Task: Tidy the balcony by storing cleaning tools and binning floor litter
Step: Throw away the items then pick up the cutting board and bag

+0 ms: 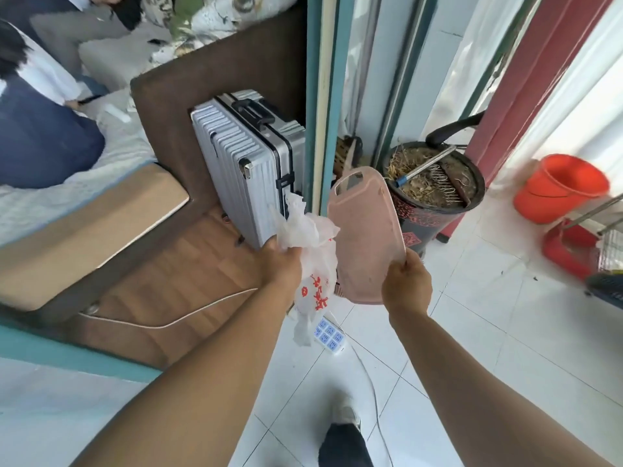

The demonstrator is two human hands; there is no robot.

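Two bare arms reach forward from six o'clock over a white tiled floor [488, 332], which gives way at nine o'clock to brown wood flooring and a bed [84, 203] with a brown frame. At eleven o'clock a silver ribbed suitcase [242, 163] stands upright against the bed frame, just beside a teal door frame [325, 106]. At one o'clock sits a dark round planter [421, 224] filled with dry straw-like matter, with a metal-handled tool [426, 163] lying across its top (what sort of tool, I cannot tell). An orange bucket [559, 187] stands at two o'clock, well apart from the planter, next to a red frame low on the floor.

Near centre, the right hand [406, 284] grips the lower right edge of a pink flat tray-like board [364, 237], fingers curled round its rim; the board is tilted up and away, its handle cut-out towards twelve o'clock. The left hand [281, 264] is closed round the bunched neck of a white plastic bag [313, 264] with red print, which hangs down beside the board, touching its left edge. Below the bag, on the tiles, lies a white power strip [329, 337] with blue sockets, its cable running out across the wood floor towards nine o'clock.
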